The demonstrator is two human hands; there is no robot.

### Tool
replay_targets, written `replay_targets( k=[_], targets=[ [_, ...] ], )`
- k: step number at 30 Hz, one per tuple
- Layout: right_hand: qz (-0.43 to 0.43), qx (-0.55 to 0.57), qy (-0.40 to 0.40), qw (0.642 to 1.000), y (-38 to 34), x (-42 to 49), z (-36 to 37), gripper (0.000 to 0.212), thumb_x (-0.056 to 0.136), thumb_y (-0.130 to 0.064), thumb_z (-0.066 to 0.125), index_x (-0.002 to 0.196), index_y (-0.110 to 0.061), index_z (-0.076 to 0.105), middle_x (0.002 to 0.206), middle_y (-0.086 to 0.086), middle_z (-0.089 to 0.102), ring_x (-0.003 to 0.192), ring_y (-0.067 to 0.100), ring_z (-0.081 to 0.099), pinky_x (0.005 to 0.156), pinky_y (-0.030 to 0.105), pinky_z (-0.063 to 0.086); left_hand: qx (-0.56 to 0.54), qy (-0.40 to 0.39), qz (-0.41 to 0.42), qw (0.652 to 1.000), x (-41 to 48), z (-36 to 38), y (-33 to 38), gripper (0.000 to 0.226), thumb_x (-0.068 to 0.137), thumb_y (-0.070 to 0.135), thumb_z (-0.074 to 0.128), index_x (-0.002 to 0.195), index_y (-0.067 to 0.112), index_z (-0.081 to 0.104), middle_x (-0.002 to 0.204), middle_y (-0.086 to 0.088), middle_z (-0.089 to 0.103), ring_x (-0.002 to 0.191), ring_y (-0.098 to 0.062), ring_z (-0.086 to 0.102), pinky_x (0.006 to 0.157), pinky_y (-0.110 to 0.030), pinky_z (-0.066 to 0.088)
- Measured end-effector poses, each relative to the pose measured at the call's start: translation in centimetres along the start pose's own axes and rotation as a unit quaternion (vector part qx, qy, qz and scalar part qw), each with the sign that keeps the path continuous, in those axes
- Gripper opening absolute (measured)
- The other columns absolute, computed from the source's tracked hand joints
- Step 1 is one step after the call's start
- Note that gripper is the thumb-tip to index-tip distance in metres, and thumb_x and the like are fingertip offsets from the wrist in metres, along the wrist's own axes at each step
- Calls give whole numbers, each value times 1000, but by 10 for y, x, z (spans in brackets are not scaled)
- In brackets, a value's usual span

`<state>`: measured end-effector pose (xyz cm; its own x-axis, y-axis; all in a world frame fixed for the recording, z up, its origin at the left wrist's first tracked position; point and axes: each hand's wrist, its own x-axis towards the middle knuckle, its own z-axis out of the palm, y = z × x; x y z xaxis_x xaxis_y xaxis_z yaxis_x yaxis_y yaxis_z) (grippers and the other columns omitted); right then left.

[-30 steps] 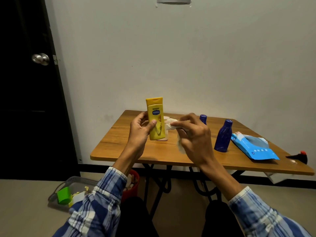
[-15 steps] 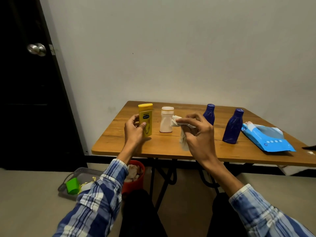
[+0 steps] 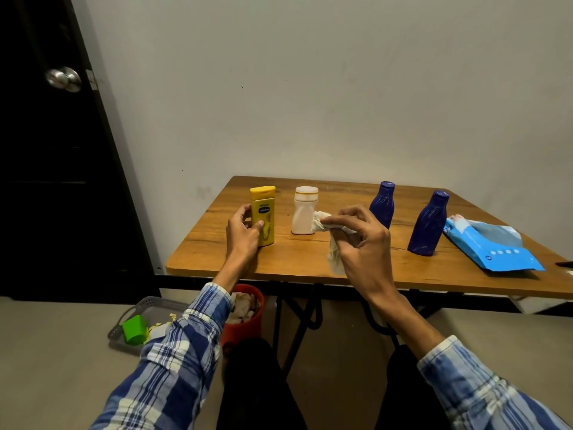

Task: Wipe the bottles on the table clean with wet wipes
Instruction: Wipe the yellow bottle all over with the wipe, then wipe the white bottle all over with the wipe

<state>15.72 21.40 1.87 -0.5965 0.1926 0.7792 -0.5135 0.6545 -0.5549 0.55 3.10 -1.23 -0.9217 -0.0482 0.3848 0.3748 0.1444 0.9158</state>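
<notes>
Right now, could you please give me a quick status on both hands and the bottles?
Left hand grips upright yellow plastic lotion bottle on wooden table. Right hand pinches crumpled white wet wipe. Nothing in the way.

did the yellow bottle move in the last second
Yes. The yellow lotion bottle came down and left: earlier held up before the white bottle, now standing on the table left of it, in the left hand.

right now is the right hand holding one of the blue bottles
No, the right hand pinches only a crumpled wet wipe, next to the white bottle.
</notes>
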Motion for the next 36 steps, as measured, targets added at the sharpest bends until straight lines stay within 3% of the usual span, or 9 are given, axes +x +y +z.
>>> replay_targets(
  k=[5,10,17,21,27,30,33,36],
  targets=[
    [1,-2,-1,1000,-1,0,1,34,82,12,67,105,-11,76,111,-1,59,105,8,60,80,23,59,12,-12,-3,1000,0,-1,0,43,94,-3,60,134,12,52,130,-2,59,118,-13,53,94,-29,47],
    [3,2,0,1000,-1,0,-1,34,82,13,67,104,-11,76,111,-2,59,106,9,60,81,24,59,14,-20,-7,1000,1,-2,-3,48,92,-3,64,134,14,50,133,-6,59,124,-21,56,84,-22,49],
    [3,1,7,1000,-3,-1,-2,32,82,12,68,104,-10,76,109,-3,58,106,6,59,81,21,58,19,-10,9,1000,0,-2,1,70,81,1,78,140,15,44,138,-9,56,119,-14,53,84,-18,46],
    [2,-1,12,1000,-3,0,-4,32,82,11,69,104,-11,76,109,-3,59,105,6,60,80,20,58,43,51,54,996,-2,-5,10,79,75,8,85,142,14,43,141,-8,52,125,-17,50,103,-39,47],
    [6,0,21,1000,-3,1,-7,30,83,10,69,104,-10,76,109,-1,59,104,6,60,80,20,58,22,142,219,965,-16,1,52,60,82,15,79,135,12,52,137,-5,50,126,-10,47,106,-19,40],
    [5,-8,32,999,-1,3,-9,29,84,8,69,105,-11,76,108,-1,59,103,7,60,78,23,59,7,66,264,962,-26,17,65,44,88,13,73,129,12,58,129,-4,58,120,-11,56,100,-19,48],
    [2,-7,42,999,2,7,-11,28,85,6,69,105,-11,76,108,0,60,102,9,60,76,27,60,-1,-42,238,970,-32,39,60,36,91,12,71,126,14,63,123,-1,66,116,-9,61,98,-29,54],
    [5,-5,50,999,6,8,-14,26,85,6,69,104,-10,76,107,0,60,101,9,61,75,27,61,-3,-66,194,979,-25,61,42,42,90,12,71,130,17,61,128,-1,65,118,-10,60,99,-31,54]
  ],
)
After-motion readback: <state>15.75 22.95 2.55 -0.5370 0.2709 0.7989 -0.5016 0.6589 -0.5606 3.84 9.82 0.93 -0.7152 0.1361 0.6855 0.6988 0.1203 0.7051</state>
